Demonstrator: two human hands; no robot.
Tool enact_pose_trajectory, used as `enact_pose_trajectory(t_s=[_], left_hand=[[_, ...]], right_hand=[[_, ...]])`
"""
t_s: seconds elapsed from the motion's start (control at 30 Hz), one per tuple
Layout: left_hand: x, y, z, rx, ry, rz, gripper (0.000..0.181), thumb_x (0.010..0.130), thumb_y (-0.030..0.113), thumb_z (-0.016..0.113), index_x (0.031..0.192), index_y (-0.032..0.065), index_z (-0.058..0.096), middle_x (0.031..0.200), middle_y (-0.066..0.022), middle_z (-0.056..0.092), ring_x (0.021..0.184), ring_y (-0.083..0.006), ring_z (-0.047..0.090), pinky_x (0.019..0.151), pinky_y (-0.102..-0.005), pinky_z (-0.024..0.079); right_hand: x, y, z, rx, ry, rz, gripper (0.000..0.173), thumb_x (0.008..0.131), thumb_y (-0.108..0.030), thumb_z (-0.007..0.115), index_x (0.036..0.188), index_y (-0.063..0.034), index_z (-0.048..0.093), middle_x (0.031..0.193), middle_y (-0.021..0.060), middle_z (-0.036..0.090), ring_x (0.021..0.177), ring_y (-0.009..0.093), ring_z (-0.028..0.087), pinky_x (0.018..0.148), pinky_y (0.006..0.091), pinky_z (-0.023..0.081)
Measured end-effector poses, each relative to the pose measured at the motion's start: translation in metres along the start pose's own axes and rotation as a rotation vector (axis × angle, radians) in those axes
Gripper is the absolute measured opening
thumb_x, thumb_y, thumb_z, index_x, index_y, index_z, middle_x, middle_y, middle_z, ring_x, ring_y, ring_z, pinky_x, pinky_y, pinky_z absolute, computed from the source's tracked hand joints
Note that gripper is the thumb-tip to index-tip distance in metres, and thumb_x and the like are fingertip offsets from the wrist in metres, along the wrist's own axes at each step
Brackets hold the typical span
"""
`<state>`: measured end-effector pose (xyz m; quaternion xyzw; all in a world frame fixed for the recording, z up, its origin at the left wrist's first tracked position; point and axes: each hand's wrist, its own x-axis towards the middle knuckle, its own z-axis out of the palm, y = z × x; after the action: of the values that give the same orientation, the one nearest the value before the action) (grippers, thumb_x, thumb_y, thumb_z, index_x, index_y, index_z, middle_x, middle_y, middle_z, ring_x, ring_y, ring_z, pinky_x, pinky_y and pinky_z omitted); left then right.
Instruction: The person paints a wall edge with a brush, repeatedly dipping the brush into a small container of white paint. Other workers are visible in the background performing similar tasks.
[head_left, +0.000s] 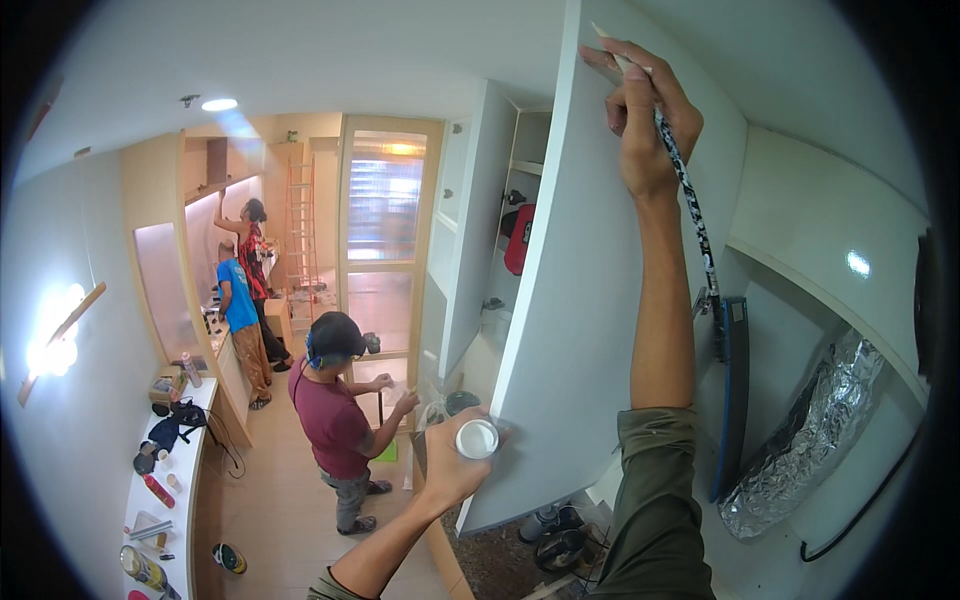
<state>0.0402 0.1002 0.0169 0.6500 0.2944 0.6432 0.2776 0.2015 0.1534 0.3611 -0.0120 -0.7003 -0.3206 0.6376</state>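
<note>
In my right hand (660, 112), raised high, is a slim brush (686, 184) with a pale pointed tip and a long black-and-white speckled handle trailing down beside my forearm. Its tip is near the top of an open white cabinet door (570, 300), and my outstretched fingers are at the door's edge. Lower down, my left hand (457, 457) grips a small white cup (477, 439) with white, paint-like content, close to the door's lower edge. Behind the door, a red and black object (519, 240) sits on a shelf of the open cabinet.
A person in a maroon shirt (334, 405) stands left of my left hand; two others (240, 285) work farther back by an orange ladder (301, 232). A white counter (180, 457) holds cans and tools. Foil-wrapped ducting (802, 442) is at right; appliances (559, 536) stand below the door.
</note>
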Motion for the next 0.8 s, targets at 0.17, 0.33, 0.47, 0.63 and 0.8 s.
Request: enact_pose_trajectory(t_s=[0.17, 0.33, 0.47, 0.63, 0.8], left_hand=[[0.0, 0.004, 0.0, -0.009, 0.0, -0.039, 0.026, 0.077, 0.002, 0.083, 0.072, 0.0014, 0.057, 0.067, -0.0024, 0.057, 0.066, -0.0109, 0.055, 0.087, -0.0308, 0.051], [-0.001, 0.005, 0.0, -0.015, -0.012, -0.035, 0.025, 0.079, 0.003, 0.082, 0.073, 0.0012, 0.058, 0.068, -0.0014, 0.058, 0.068, -0.0103, 0.056, 0.085, -0.0305, 0.051], [-0.001, 0.011, 0.002, -0.019, -0.021, -0.078, 0.026, 0.08, 0.004, 0.082, 0.072, 0.0021, 0.058, 0.068, -0.0013, 0.06, 0.069, -0.0102, 0.056, 0.083, -0.0298, 0.051], [0.0, -0.005, 0.0, 0.101, -0.042, 0.048, 0.019, 0.082, 0.009, 0.081, 0.093, -0.0018, 0.07, 0.071, -0.0052, 0.068, 0.068, -0.0102, 0.063, 0.066, -0.0299, 0.052], [-0.004, -0.005, 0.005, 0.036, 0.022, 0.005, 0.017, 0.083, 0.01, 0.082, 0.085, -0.0001, 0.068, 0.073, -0.0021, 0.068, 0.068, -0.0085, 0.061, 0.065, -0.0268, 0.051]], right_hand=[[0.001, 0.003, -0.005, 0.324, 0.08, 0.038, 0.026, 0.102, -0.017, 0.054, 0.116, -0.0012, 0.069, 0.081, 0.013, 0.073, 0.052, 0.008, 0.056, 0.048, 0.0208, 0.043], [-0.007, -0.004, -0.013, 0.467, 0.194, 0.185, 0.025, 0.099, -0.014, 0.058, 0.119, -0.0005, 0.065, 0.087, 0.0132, 0.072, 0.056, 0.007, 0.056, 0.051, 0.0197, 0.042], [-0.036, -0.014, -0.01, 0.229, 0.274, 0.188, 0.027, 0.092, -0.007, 0.069, 0.118, -0.0009, 0.063, 0.096, 0.0108, 0.07, 0.058, 0.005, 0.052, 0.051, 0.019, 0.041], [-0.08, -0.048, -0.017, 0.099, 0.358, 0.367, 0.032, 0.083, 0.0, 0.079, 0.11, -0.0042, 0.062, 0.092, 0.0049, 0.066, 0.061, 0.003, 0.05, 0.051, 0.0186, 0.042], [-0.158, -0.103, -0.046, 0.163, 0.485, 0.738, 0.027, 0.078, 0.0, 0.083, 0.097, -0.0027, 0.064, 0.075, 0.0028, 0.064, 0.055, 0.003, 0.051, 0.042, 0.0193, 0.039]])
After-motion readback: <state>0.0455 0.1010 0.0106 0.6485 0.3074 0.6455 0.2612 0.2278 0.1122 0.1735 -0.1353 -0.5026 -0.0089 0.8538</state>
